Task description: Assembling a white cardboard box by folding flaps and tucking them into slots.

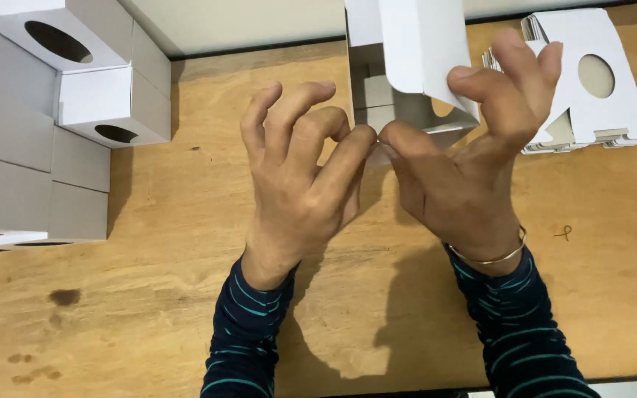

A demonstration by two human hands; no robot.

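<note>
Bright, even light; sharp focus; soft shadows below.

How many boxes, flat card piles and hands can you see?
Folded white boxes with a round hole, stacked at the left: 2 showing a hole; the rest of the stack is too plain to count
Box being folded between the left hand and right hand: 1
Pile of flat boxes: 1
Hands: 2
Total: 6
</note>
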